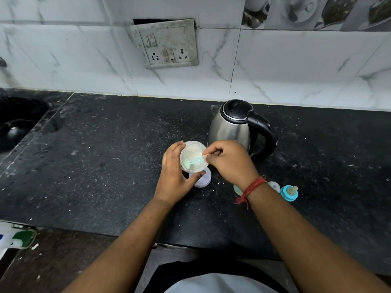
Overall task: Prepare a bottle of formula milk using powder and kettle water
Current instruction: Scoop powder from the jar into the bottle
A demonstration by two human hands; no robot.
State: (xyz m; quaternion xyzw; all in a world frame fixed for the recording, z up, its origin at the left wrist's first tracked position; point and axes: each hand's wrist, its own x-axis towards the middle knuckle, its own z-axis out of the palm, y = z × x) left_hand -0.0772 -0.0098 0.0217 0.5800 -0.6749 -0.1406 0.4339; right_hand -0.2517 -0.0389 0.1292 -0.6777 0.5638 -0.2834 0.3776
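My left hand (173, 176) grips a small clear jar of white formula powder (191, 153), tilted toward me above the black counter. My right hand (227, 160) pinches the handle of a pale blue scoop (193, 162) whose bowl is down in the powder. The jar's white lid (204, 179) lies flat on the counter just under my left fingers. A steel kettle with a black lid and handle (231, 127) stands right behind the jar. A blue bottle collar with its teat (289, 193) lies to the right. The bottle (274, 186) is mostly hidden behind my right wrist.
The black granite counter (105, 166) runs to a white marble-tiled wall with a switch and socket plate (167, 44). A dark sink (19, 123) sits at the far left. A green-and-white item (20, 240) lies beyond the counter's front edge at lower left.
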